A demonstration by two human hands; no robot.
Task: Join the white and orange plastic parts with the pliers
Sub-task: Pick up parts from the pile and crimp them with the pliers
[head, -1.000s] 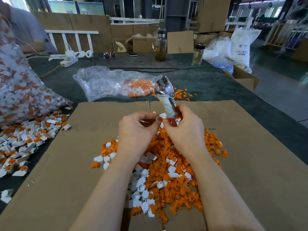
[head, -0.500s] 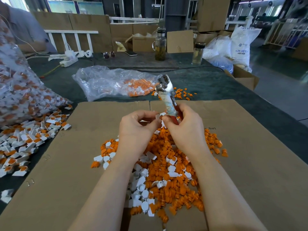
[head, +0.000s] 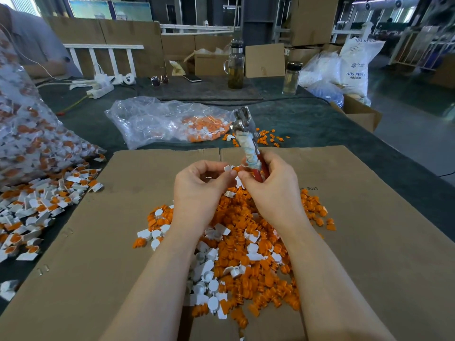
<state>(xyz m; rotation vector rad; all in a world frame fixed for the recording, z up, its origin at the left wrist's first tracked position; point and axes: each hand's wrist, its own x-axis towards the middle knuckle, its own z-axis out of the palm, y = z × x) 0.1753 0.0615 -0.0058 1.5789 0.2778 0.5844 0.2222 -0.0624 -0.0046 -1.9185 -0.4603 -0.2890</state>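
Both hands sit slightly higher than a second ago. Left hand [head: 199,190] pinches a small white part [head: 227,167] at its fingertips; right hand [head: 273,185] grips the pliers [head: 247,141], red-handled, head upright, above the orange-and-white pile [head: 246,257] mid-cardboard [head: 369,242], whose right edge has bare room.

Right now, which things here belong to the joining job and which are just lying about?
Job:
- red-handled metal pliers, held in right hand
- small white plastic part, pinched by left hand
- loose pile of orange and white plastic parts

Lying about:
- glass jar of tea
- sunglasses
- black phone
- white power strip
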